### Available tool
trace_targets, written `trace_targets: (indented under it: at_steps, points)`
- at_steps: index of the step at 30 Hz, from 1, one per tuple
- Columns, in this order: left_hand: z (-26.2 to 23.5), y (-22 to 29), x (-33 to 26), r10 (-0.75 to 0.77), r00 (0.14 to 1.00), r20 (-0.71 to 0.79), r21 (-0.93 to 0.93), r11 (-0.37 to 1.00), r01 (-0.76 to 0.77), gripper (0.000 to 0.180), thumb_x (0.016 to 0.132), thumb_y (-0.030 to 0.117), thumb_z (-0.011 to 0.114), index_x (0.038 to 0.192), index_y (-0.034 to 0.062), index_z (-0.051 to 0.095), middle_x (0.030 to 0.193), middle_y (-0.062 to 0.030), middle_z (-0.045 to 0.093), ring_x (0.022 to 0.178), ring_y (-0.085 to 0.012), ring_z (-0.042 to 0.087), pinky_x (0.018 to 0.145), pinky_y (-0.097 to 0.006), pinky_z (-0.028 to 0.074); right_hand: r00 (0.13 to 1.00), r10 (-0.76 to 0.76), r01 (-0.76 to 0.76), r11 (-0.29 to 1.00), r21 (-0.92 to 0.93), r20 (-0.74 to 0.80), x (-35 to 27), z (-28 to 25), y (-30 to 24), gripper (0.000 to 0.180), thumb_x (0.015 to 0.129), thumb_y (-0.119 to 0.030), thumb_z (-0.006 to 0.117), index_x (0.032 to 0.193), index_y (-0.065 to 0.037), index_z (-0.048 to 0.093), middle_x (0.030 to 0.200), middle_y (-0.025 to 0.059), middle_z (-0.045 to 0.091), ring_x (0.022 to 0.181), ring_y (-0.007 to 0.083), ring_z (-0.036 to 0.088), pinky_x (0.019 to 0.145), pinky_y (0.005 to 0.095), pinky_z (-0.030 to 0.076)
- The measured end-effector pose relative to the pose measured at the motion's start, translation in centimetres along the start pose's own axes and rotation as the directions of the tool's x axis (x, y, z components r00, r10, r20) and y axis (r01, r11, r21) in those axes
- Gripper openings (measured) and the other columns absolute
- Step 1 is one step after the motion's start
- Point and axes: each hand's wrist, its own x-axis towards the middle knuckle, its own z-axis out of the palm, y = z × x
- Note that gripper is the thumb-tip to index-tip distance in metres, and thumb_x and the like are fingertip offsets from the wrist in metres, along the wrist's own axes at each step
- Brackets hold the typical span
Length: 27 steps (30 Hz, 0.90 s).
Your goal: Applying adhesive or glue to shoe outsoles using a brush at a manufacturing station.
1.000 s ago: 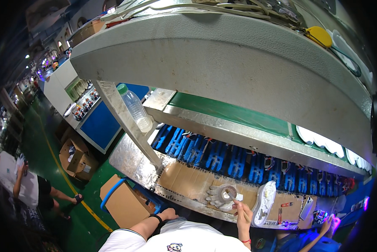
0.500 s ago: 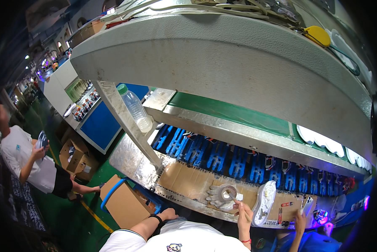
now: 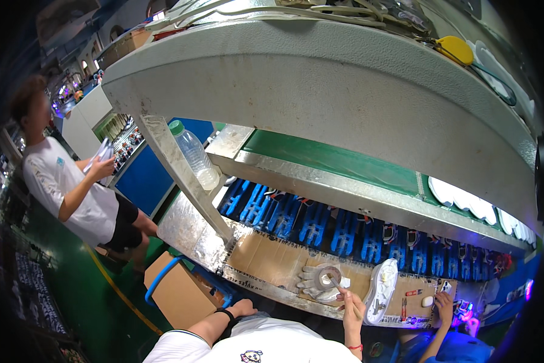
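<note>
My right hand [image 3: 352, 308] is closed on a thin stick [image 3: 335, 282], whose handle passes between the fingers. The stick's far end reaches into a round, ring-shaped brownish container [image 3: 326, 276] on the bench. Pale work gloves [image 3: 310, 279] lie beneath and beside that container. Just right of my right hand lies a white shoe sole [image 3: 381, 291] with grey patches inside. My left hand [image 3: 243, 308] rests low by my waist, below the bench edge, wearing a dark wristband. Its fingers do not show clearly, and I see nothing held in it.
Brown cardboard [image 3: 266, 257] covers the bench. Behind it stands a row of blue holders [image 3: 314, 227], below a green conveyor belt [image 3: 332, 163]. A bottle [image 3: 193, 154] stands by the metal post. A co-worker's hand [image 3: 444, 307] is at right; another person [image 3: 72, 187] stands left beyond a boxed trolley [image 3: 178, 290].
The person at left has come nearer and further right, carrying pale items. At right, the co-worker's hand has shifted over the phone, and a white oval object now shows. My hands stay in place.
</note>
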Motion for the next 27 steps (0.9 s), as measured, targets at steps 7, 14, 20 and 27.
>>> trace_targets:
  at_steps: [7,14,20,27]
  points:
    - [-0.1,-0.6,0.2,-0.008,1.000,0.003,0.003,1.000,0.008,0.052,0.078,0.043,0.055,0.084,-0.0072,0.065,0.090,-0.0277,0.062,0.089,-0.0386,0.061,0.082,-0.041,0.048,1.000,-0.010,0.010,1.000,-0.006,-0.001,0.1,0.5,0.1,0.029,0.094,-0.022,0.048,0.102,-0.001,0.066,0.084,0.0066,0.062,0.075,0.0108,0.059,0.056,0.0210,0.043]
    - [0.2,-1.2,0.3,-0.008,1.000,-0.008,-0.012,1.000,0.008,0.052,0.077,0.043,0.055,0.082,-0.0074,0.065,0.090,-0.0280,0.062,0.089,-0.0387,0.061,0.082,-0.042,0.048,1.000,-0.011,0.012,1.000,0.026,-0.004,0.1,0.7,0.3,0.029,0.094,-0.022,0.048,0.100,0.000,0.066,0.083,0.0066,0.062,0.075,0.0107,0.059,0.056,0.0208,0.043]
    - [0.2,-1.5,0.1,-0.006,1.000,-0.018,-0.020,1.000,0.006,0.052,0.077,0.043,0.056,0.082,-0.0077,0.065,0.089,-0.0284,0.062,0.088,-0.0391,0.061,0.082,-0.042,0.048,1.000,-0.013,0.013,0.999,0.042,0.006,0.1,0.8,0.3,0.029,0.094,-0.022,0.048,0.099,0.000,0.066,0.083,0.0067,0.062,0.074,0.0107,0.059,0.056,0.0208,0.044]
    - [-0.5,-1.2,-0.5,-0.014,1.000,-0.013,-0.022,1.000,0.014,0.052,0.077,0.043,0.056,0.082,-0.0078,0.065,0.089,-0.0282,0.062,0.088,-0.0390,0.061,0.082,-0.042,0.048,1.000,0.005,-0.005,1.000,0.030,0.008,0.2,1.1,0.5,0.029,0.094,-0.022,0.049,0.100,0.000,0.066,0.083,0.0065,0.061,0.074,0.0104,0.058,0.055,0.0209,0.044]
